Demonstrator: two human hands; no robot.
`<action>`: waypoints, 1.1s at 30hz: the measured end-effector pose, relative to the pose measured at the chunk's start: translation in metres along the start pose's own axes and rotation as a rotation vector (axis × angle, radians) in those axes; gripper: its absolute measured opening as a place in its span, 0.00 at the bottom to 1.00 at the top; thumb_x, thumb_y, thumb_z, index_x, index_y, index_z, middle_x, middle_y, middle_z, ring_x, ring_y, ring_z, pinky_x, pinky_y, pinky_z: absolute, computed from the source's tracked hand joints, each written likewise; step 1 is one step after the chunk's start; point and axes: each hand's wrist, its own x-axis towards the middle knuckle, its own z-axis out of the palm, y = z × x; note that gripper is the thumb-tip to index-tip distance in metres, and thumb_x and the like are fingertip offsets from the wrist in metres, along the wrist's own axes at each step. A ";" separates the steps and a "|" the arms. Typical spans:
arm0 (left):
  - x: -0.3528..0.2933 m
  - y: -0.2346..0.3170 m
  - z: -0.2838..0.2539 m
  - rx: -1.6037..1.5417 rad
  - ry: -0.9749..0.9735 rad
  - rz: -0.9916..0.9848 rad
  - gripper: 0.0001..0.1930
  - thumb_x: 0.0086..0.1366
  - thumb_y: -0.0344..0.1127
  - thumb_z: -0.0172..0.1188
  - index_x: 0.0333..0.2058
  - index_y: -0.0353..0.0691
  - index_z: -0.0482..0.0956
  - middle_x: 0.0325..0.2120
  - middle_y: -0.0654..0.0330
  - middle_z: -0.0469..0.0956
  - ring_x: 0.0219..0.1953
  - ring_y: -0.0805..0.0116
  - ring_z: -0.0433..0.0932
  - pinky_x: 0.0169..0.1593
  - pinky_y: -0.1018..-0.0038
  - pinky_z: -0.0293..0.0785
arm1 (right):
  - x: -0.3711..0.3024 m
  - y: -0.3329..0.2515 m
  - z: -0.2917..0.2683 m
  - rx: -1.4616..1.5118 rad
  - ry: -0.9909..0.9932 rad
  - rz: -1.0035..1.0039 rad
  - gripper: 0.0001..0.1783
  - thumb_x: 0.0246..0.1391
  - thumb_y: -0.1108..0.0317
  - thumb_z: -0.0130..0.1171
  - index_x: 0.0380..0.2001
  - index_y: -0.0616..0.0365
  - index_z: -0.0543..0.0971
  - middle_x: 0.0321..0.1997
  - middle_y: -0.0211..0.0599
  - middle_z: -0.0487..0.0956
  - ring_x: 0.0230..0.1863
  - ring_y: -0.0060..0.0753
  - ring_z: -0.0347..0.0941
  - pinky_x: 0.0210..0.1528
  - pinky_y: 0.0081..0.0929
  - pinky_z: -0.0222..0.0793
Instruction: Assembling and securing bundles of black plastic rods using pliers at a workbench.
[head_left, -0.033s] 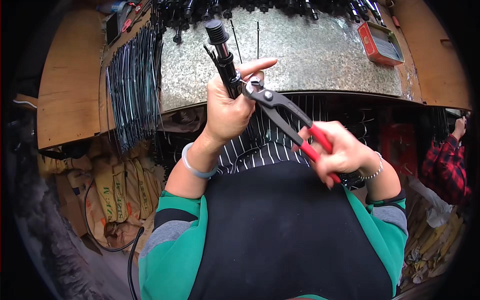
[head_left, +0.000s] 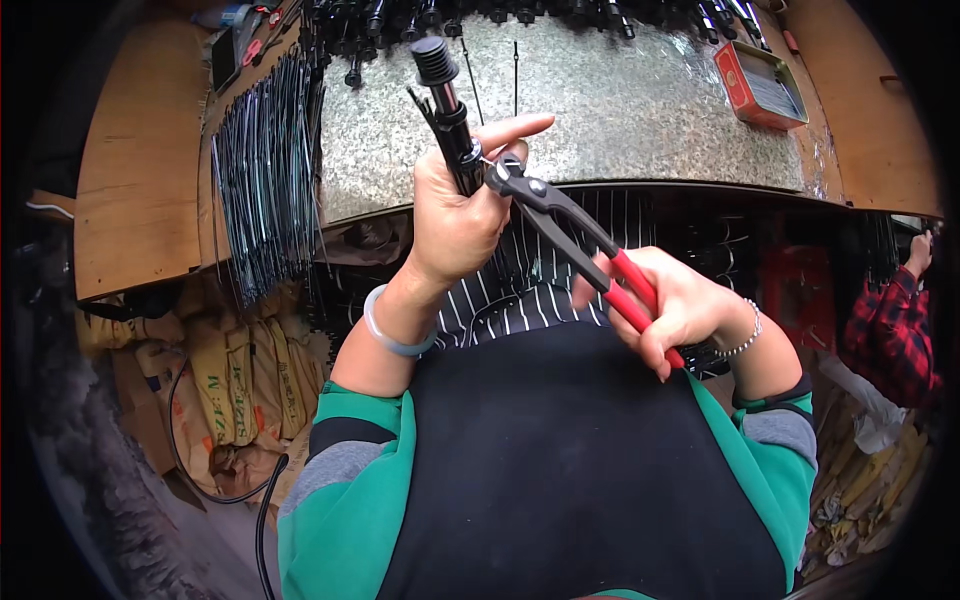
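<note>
My left hand (head_left: 455,232) is wrapped round a black umbrella frame (head_left: 452,118), with its index finger stretched out to the right. The frame stands slightly tilted, its ribbed round end up and thin dark ribs beside the shaft. In my right hand (head_left: 688,305) is a pair of pincers (head_left: 540,190) with red grips. Their dark jaws are at the frame's shaft, close to my left fingertips. Whether the jaws grip a wire there is too small to tell. The lower part of the frame is hidden behind my left hand.
Dark thin rods (head_left: 268,170) lie in a dense bundle on the bench's left. Several black frames (head_left: 430,18) line the back of the metal worktop (head_left: 620,110). A red tin (head_left: 740,88) sits at the right. Another person's plaid sleeve (head_left: 890,330) shows at far right.
The pincers have tilted slightly, their red grips shifting a little down and left with my right hand. My left hand and the umbrella frame stay nearly still.
</note>
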 end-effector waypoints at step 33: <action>0.015 0.005 -0.018 -0.842 -0.024 -0.194 0.15 0.64 0.28 0.45 0.49 0.33 0.65 0.07 0.71 0.54 0.06 0.82 0.53 0.11 0.84 0.52 | 0.017 0.037 -0.085 -1.450 1.501 -0.106 0.22 0.52 0.60 0.53 0.47 0.60 0.67 0.44 0.46 0.69 0.43 0.51 0.66 0.46 0.40 0.62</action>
